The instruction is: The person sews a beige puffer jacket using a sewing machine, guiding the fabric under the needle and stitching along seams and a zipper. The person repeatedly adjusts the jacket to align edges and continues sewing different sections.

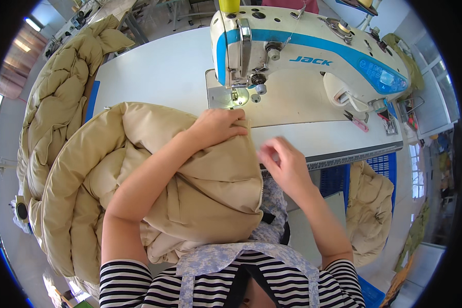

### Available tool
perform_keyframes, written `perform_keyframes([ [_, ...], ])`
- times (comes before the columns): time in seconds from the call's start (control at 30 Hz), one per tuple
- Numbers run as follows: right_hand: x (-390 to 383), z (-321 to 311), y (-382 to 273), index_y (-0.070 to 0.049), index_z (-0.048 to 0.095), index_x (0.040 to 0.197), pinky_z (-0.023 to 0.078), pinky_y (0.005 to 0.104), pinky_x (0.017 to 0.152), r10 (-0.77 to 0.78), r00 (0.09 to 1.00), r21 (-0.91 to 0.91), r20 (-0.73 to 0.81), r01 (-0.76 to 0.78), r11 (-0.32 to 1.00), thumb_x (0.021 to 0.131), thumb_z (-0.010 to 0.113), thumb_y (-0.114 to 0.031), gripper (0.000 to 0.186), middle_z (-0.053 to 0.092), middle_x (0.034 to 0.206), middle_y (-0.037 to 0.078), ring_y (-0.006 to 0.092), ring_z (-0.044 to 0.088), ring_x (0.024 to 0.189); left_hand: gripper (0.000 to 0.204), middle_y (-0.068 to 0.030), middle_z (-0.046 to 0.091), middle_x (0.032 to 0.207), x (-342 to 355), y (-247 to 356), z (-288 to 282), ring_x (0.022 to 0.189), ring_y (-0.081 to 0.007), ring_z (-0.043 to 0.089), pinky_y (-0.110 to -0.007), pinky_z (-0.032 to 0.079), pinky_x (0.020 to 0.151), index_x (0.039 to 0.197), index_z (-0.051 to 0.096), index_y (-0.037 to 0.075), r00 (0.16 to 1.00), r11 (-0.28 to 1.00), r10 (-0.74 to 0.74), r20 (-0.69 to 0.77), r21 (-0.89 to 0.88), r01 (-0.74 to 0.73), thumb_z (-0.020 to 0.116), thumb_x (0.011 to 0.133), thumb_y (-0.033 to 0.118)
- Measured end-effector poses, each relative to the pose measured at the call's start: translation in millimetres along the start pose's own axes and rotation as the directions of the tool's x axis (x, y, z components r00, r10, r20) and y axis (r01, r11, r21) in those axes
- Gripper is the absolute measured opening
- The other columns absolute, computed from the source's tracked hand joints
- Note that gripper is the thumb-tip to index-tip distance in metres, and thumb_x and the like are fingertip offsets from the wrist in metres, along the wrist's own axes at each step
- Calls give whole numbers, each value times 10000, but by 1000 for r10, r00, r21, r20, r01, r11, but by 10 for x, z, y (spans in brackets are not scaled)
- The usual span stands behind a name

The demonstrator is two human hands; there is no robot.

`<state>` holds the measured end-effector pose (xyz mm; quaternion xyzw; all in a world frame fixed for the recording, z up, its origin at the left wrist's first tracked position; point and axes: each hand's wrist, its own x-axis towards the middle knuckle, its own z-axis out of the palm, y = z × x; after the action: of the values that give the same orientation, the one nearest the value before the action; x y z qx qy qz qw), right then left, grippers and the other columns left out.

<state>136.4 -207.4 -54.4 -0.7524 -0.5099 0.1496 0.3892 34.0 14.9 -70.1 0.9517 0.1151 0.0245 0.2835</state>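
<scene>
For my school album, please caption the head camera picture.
Left hand on a beige puffer jacket, right hand beside its edge, at an industrial sewing machine.

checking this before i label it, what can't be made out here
All in the head view:
- right hand: partly blurred, probably by motion
- left hand: palm hidden by its own back
- garment: underside hidden by its top
- basket: partly hidden by tabletop
- yellow object: cut off by upper edge
</scene>
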Motion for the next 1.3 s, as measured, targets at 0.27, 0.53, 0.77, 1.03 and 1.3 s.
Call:
perform_keyframes([
  [0.27, 238, 246, 158, -60, 667, 1174, 448, 382, 975, -395, 910, -399, 123, 410, 820, 804, 770, -160, 396, 615, 1290, 67, 256, 563, 1196, 256, -129, 719, 1040, 79, 164, -470, 997, -303, 673, -420, 528, 797, 1027, 658, 79, 985, 838, -167, -33, 523, 159, 698, 907, 302],
  [0.53, 326, 199, 197, -21, 649, 1196, 423, 394, 1003, -445, 886, -419, 127, 455, 786, 801, 793, -233, 471, 597, 1353, 89, 244, 531, 1255, 397, -117, 640, 1308, -404, 409, -49, 1246, -274, 597, -379, 496, 1054, 1263, 628, 1, 974, 873, 197, -115, 472, -121, 663, 922, 200],
  [0.77, 415, 170, 257, -19, 619, 1285, 393, 436, 1067, -449, 876, -419, 177, 480, 771, 818, 784, -305, 572, 588, 1390, 68, 232, 526, 1275, 478, -156, 525, 1443, -494, 118, 90, 1353, -312, 500, -435, 441, 1120, 1334, 565, -33, 942, 906, 264, -209, 388, -168, 659, 924, 194],
  [1.03, 708, 152, 283, -40, 641, 1271, 377, 474, 1095, -462, 869, -487, 176, 485, 726, 821, 772, -339, 557, 599, 1360, 49, 230, 537, 1247, 484, -120, 505, 1478, -305, -19, 5, 1375, -293, 487, -417, 440, 1124, 1361, 554, -1, 946, 911, 235, -221, 390, -135, 667, 926, 180],
  [1.3, 851, 172, 338, -84, 616, 1312, 368, 447, 1066, -412, 891, -491, 192, 451, 745, 811, 786, -312, 577, 587, 1403, 17, 228, 521, 1291, 477, -121, 528, 1455, -179, -123, -33, 1358, -289, 505, -416, 439, 1122, 1358, 555, -2, 938, 908, 247, -241, 396, -137, 663, 929, 176],
])
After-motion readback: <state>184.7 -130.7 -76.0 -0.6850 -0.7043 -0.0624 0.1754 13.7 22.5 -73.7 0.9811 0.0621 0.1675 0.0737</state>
